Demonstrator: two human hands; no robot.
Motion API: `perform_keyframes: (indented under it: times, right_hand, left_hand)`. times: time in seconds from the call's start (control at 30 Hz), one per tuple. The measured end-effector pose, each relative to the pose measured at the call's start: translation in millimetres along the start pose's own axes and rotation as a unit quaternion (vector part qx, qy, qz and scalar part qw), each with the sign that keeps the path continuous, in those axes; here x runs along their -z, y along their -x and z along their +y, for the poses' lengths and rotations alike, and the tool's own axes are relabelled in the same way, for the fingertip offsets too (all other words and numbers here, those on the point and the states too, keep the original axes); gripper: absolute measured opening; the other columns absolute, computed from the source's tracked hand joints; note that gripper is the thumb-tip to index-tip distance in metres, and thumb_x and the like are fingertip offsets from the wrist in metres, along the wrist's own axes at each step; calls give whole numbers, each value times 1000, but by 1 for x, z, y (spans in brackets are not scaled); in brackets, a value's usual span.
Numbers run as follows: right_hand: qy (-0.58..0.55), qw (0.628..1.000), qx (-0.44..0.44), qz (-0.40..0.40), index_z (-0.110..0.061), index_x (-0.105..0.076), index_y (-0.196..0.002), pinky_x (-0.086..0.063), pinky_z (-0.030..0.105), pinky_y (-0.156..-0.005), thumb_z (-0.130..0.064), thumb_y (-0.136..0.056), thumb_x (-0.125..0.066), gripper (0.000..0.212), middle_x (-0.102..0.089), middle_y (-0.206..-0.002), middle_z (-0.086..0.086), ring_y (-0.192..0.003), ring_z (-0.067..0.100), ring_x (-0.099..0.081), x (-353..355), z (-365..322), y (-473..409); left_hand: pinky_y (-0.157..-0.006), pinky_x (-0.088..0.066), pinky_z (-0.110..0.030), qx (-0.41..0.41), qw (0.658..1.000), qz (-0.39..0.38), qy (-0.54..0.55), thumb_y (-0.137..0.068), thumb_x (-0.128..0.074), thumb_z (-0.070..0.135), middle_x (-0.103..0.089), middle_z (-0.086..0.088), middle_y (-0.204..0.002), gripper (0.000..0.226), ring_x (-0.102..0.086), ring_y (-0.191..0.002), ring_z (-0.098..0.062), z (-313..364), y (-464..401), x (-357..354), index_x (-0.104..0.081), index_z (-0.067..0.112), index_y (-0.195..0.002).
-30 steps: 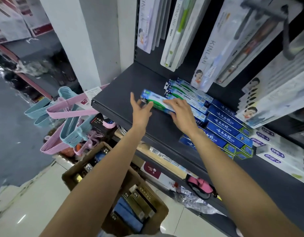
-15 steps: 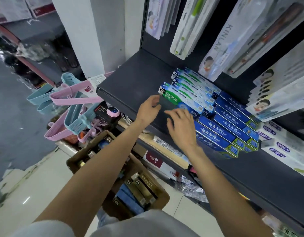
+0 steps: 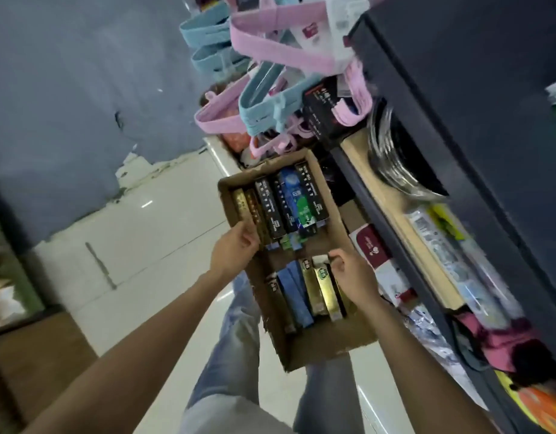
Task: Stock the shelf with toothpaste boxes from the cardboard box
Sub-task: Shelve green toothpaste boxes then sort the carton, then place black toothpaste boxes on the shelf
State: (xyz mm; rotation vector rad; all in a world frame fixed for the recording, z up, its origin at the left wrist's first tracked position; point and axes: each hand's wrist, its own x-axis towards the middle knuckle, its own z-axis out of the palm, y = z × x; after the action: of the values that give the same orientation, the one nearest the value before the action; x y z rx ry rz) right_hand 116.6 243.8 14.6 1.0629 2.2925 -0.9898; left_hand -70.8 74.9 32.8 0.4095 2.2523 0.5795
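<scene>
Both our hands have come off the upper shelf, where half a second ago they were squaring a green toothpaste box against its row, and our view has swung down to the floor.

Biggest in sight now is the dark shelf unit [image 3: 433, 98] along our right, its stocked row out of view above; that is where the goods must end up. Off its near corner hang pink and blue hangers [image 3: 264, 67], clear of our reach. Below them the cardboard box [image 3: 326, 343] sits open on the pale floor [image 3: 138, 245], just beside the unit's base, presumably parked there so each trip from box to shelf stays short.

Inside, the toothpaste boxes [image 3: 289, 205] lie lengthwise in two groups, a far one of black, blue-green and gold packs and a near one of blue and gold, with bare cardboard between.

Our left hand [image 3: 236, 249] has its fingers curled at the near end of a gold box [image 3: 243, 208] in the far group; motion blur leaves us unable to tell whether it has closed on it. Our right hand [image 3: 348, 274] hovers with fingers bent but apart, touching the top of the near gold packs [image 3: 320, 289], likely picking out the next one to lift.
</scene>
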Motion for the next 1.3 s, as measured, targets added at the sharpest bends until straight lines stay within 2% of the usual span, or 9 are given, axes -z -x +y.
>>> perform_keyframes:
  times: [0.3, 0.57, 0.63, 0.7, 0.8, 0.9, 1.0, 1.17, 1.3]
  right_hand:
    - [82, 989, 35, -117, -16, -46, -134, -43, 32, -95, -14, -90, -56, 44, -51, -133, 6, -122, 23, -48, -128, 61, -84]
    - [178, 954, 193, -145, -14, -42, -138, -36, 35, -103, -20, -91, -56, 49, -46, -135, 7, -125, 25, -42, -218, 65, -128]
    - [110, 970, 212, -50, -11, -55, -126, -43, 36, -93, -16, -90, -56, 36, -58, -121, 9, -112, 26, -54, -223, 53, -136]
    - [-24, 971, 188, 147, -8, -63, -108, -48, 31, -81, -16, -89, -57, 22, -66, -99, 7, -92, 22, -62, -212, 34, -140]
    - [-71, 938, 145, 306, -9, -56, -115, -40, 23, -88, -31, -89, -55, 34, -61, -108, 7, -101, 17, -55, -186, 6, -150]
    - [-39, 977, 144, 152, -13, -36, -140, -31, 30, -106, -37, -87, -60, 63, -43, -141, 11, -130, 23, -39, -179, -15, -172]
    - [-21, 984, 164, 69, -17, -34, -143, -27, 42, -114, -29, -89, -59, 61, -38, -148, 3, -138, 24, -30, -186, -20, -178]
    - [-14, 978, 132, 159, -9, -37, -140, -42, 24, -98, -19, -93, -53, 51, -37, -145, 7, -126, 20, -46, -167, -5, -185]
    - [187, 950, 145, 203, -6, -38, -139, -39, 41, -101, -22, -85, -62, 61, -39, -143, 16, -125, 31, -42, -161, -2, -204]
  left_hand:
    - [-81, -50, -34, 200, 973, 97, 56, -82, -69, 39, -57, -5, -119, 62, -59, -94, -20, -113, -27, -109, -43, 17, -134]
    - [-73, -50, -30, 108, 980, 143, 89, -81, -72, 29, -59, 9, -100, 37, -56, -86, -12, -150, -39, -140, -56, 19, -114]
    - [-72, -49, -28, 92, 981, 148, 81, -81, -71, 31, -58, 12, -98, 35, -55, -84, -9, -153, -40, -138, -56, 23, -112]
    - [-71, -50, -26, 79, 978, 171, 85, -81, -70, 34, -56, 18, -96, 34, -53, -83, -4, -154, -40, -135, -53, 33, -110]
    - [-73, -47, -22, 41, 969, 238, 59, -81, -69, 31, -51, 17, -100, 38, -47, -86, -2, -146, -42, -127, -52, 31, -114]
    - [-81, -36, -13, -72, 959, 274, 4, -83, -66, 20, -56, 2, -107, 37, -40, -96, -2, -125, -49, -116, -55, 15, -118]
    - [-92, -36, -15, -147, 960, 237, 21, -85, -60, 10, -56, -6, -112, 35, -47, -106, -12, -98, -62, -113, -54, 7, -120]
    - [-109, -28, -27, 27, 987, 94, 132, -90, -59, 19, -33, -13, -144, 67, -33, -133, -22, -68, -105, -140, -23, 10, -146]
    - [-112, -23, -35, 132, 977, 80, 149, -91, -59, 27, -23, -18, -151, 82, -23, -139, -29, -66, -150, -154, -5, 6, -149]
